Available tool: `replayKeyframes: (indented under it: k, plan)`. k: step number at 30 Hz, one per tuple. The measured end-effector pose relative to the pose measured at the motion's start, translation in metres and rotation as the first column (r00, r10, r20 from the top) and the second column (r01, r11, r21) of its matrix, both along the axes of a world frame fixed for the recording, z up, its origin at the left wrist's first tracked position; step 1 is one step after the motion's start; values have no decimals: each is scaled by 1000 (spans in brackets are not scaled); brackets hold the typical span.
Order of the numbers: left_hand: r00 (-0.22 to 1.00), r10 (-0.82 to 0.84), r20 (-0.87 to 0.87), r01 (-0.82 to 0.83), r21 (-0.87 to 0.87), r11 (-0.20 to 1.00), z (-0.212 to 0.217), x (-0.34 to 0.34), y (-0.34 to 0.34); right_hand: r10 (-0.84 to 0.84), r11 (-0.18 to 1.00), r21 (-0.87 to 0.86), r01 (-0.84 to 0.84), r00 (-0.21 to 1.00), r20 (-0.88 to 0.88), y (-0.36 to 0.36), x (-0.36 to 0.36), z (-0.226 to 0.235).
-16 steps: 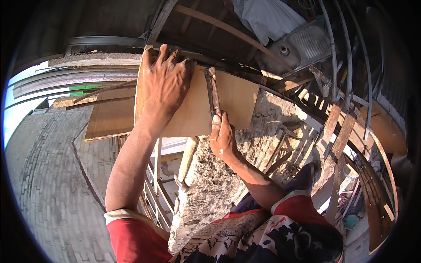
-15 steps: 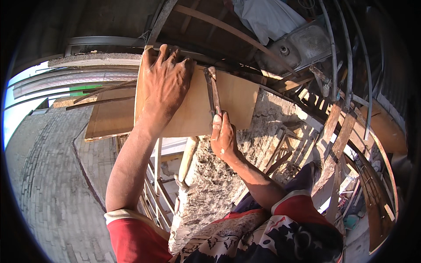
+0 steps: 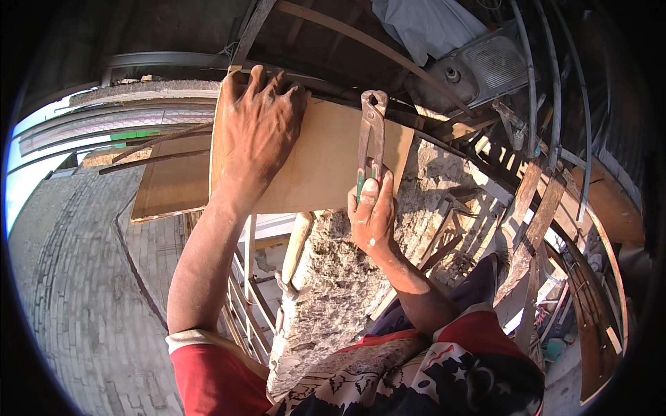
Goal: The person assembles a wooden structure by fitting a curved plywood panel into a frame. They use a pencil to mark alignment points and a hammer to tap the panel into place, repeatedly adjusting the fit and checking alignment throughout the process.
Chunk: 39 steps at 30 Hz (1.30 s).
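My left hand (image 3: pixel 258 135) grips the far edge of a pale plywood board (image 3: pixel 329 156), its fingers bent over that edge and their tips partly hidden. In my right hand (image 3: pixel 374 215) is a pair of worn metal pincers (image 3: pixel 372 132) with green on the handles. Their jaws point away from me, over the right part of the board. My thumb and fingers close round the handles.
Below the board runs a rough masonry wall top (image 3: pixel 326 298), with a hammer-like tool (image 3: pixel 297 253) at its left side. A block wall (image 3: pixel 76 277) drops away at left. Timber strips (image 3: pixel 531 229), thin rods and a metal sink (image 3: pixel 479 73) crowd the right.
My right hand and the pincers have moved right and turned, so the jaws now show broadside. My left hand has stayed on the board, which has barely shifted.
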State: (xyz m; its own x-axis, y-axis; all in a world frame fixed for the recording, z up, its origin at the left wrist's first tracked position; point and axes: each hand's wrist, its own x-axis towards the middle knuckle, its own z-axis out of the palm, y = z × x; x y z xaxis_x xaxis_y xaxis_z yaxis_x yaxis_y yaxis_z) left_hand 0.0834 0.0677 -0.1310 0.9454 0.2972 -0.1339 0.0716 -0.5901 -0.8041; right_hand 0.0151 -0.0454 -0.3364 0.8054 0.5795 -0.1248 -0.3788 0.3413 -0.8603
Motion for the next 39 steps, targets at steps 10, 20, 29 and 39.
replayKeyframes:
  k: [10,20,29,39]
  plan:
    - [987,-151,52,156,-107,982,0,-1,-3,97,994,51,-98,995,31,2,5,-7]
    - [988,-131,86,143,-161,977,0,6,-2,135,991,28,-134,990,-34,3,-8,9]
    - [996,-56,71,70,-221,973,1,6,-1,83,994,84,-72,988,-131,5,-19,11]
    - [982,-175,77,184,-135,974,-3,-2,12,45,997,-67,-37,992,121,15,-18,16]
